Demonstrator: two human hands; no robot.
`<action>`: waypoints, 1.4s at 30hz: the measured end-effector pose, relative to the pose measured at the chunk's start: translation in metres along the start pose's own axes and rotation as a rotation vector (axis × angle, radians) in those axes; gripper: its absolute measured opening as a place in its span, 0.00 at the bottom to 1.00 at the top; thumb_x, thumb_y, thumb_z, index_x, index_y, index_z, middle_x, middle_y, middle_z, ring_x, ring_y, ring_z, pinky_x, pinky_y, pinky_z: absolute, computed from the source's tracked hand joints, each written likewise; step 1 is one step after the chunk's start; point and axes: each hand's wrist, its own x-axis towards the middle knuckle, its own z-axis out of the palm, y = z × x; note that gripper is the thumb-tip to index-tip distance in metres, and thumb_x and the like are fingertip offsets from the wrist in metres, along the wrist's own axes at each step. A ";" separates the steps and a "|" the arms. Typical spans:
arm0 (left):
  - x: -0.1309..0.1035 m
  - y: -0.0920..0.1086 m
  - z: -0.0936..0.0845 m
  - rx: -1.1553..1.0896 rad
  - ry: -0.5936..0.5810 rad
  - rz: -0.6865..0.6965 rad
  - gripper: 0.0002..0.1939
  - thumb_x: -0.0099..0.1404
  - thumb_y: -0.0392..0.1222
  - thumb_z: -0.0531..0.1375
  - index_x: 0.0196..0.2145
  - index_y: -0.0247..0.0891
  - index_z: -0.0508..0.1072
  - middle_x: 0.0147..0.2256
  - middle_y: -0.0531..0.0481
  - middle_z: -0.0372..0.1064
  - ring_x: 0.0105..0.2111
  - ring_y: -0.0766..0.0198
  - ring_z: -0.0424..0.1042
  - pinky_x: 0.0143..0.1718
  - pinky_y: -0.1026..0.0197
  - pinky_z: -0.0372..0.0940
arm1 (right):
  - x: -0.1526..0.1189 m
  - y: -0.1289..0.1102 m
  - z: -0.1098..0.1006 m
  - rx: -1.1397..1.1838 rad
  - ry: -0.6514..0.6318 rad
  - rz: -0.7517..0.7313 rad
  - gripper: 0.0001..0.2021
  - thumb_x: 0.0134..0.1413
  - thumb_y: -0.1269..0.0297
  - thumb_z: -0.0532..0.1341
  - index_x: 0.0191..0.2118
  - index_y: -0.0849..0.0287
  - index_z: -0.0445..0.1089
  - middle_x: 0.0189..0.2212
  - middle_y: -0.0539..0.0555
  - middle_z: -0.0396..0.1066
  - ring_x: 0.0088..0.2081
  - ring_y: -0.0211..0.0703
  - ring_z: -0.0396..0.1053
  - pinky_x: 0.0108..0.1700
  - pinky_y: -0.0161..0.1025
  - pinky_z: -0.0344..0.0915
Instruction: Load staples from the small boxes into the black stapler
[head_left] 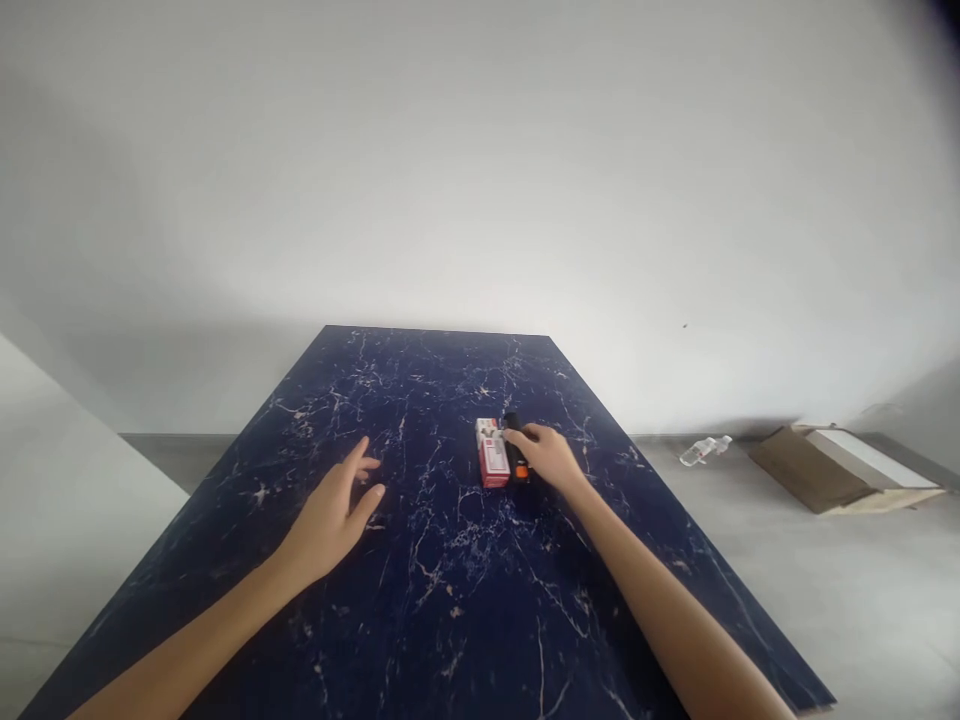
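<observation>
On the dark blue marbled table, a small red-and-white box (493,458) lies lengthwise, pointing away from me. Right beside it is a black, elongated object with an orange patch at its near end (521,471); its exact kind is unclear. My right hand (550,456) is closed over this black object from the right, with the thumb reaching toward the box's edge. Part of the black object is hidden under the fingers. To the left, my left hand (335,510) hovers over the tabletop, empty, its fingers and thumb apart.
The table (450,640) reaches to a pale wall (480,180). On the floor to the right lie a clear plastic bottle (703,451) and an opened brown cardboard box (817,475) with a white panel on it.
</observation>
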 end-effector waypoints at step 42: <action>0.029 -0.060 -0.071 -0.359 -0.255 -0.202 0.37 0.61 0.58 0.68 0.64 0.42 0.69 0.57 0.42 0.73 0.51 0.45 0.76 0.51 0.47 0.70 | 0.040 -0.136 0.170 0.361 -0.326 -0.450 0.21 0.71 0.53 0.46 0.51 0.49 0.74 0.45 0.51 0.78 0.49 0.50 0.74 0.53 0.45 0.64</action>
